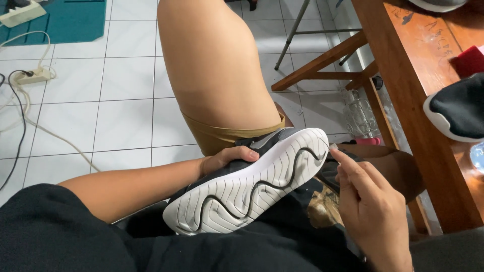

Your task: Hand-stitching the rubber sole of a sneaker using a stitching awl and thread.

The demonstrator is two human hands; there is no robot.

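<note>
Left hand: the left hand (227, 157) grips the dark upper of a sneaker (252, 184), thumb laid over the side near the toe end, holding it firmly.
Right hand: the right hand (368, 201) pinches something small and pale between fingertips (339, 155) just at the toe edge of the sole; what it is cannot be made out.
Sneaker: lies across the person's lap, turned sole up, toe pointing up and right, heel down and left.
Sole: white sole (242, 194), ribbed, with a wavy dark groove running along its length.
Lap: black clothing below the shoe, a bare knee (212, 65) and tan shorts (227, 133) just behind it.
Table: a wooden table (403, 80) stands to the right, well apart from the hands.
On the table: a second dark shoe (456, 113) with a white sole edge, and a red item (471, 60) beside it.
Floor: white tiles (121, 116), with a pale power strip (33, 76) and cords at far left, and a teal mat (70, 20) in the upper left corner.
</note>
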